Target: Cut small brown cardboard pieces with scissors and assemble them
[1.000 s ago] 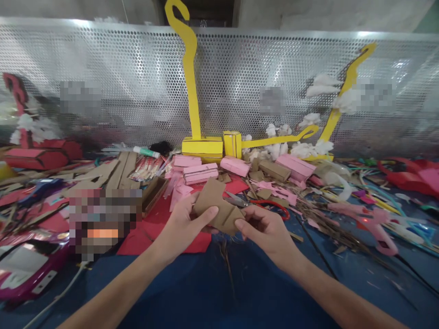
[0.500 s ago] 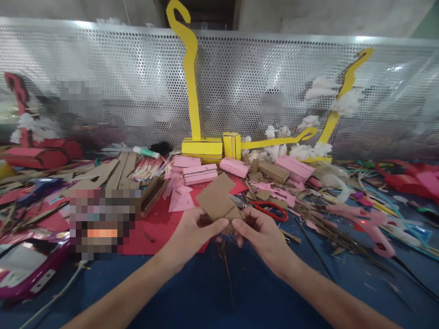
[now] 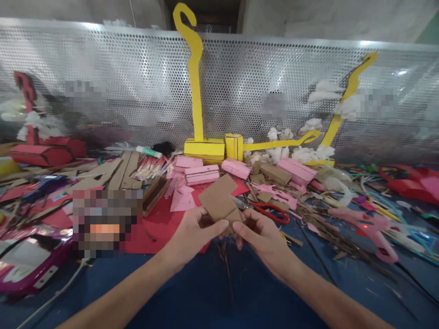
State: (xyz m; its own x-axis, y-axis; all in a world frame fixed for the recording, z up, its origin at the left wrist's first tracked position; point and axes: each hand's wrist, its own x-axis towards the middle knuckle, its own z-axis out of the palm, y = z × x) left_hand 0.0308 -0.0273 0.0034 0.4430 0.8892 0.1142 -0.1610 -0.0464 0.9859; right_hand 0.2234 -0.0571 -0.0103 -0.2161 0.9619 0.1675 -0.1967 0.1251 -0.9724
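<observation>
A small brown cardboard piece point(image 3: 219, 196) with a crease across its lower right part is held up over the table's front middle. My left hand point(image 3: 194, 235) pinches its lower left edge, the thumb lying on the near face. My right hand point(image 3: 262, 233) grips the lower right corner, its thumb tip close to the left one. The fingers behind the cardboard are mostly hidden. Just beyond my right hand lie scissors point(image 3: 270, 211) with red handles, their blades partly covered by the cardboard. Red paper point(image 3: 157, 230) is spread on the table beneath and to the left.
Several pink paper boxes point(image 3: 202, 175) stand behind my hands, before a yellow hook-topped model point(image 3: 205, 148). A pink glue gun point(image 3: 375, 228) with a lit red light lies at right among scraps. An open cardboard box point(image 3: 155, 196) and a purple case point(image 3: 34, 260) are at left.
My left hand has slid along the cardboard toward my right hand, bringing the thumbs close together. The cardboard has turned slightly and its crease bends more. Little differs over the last half second.
</observation>
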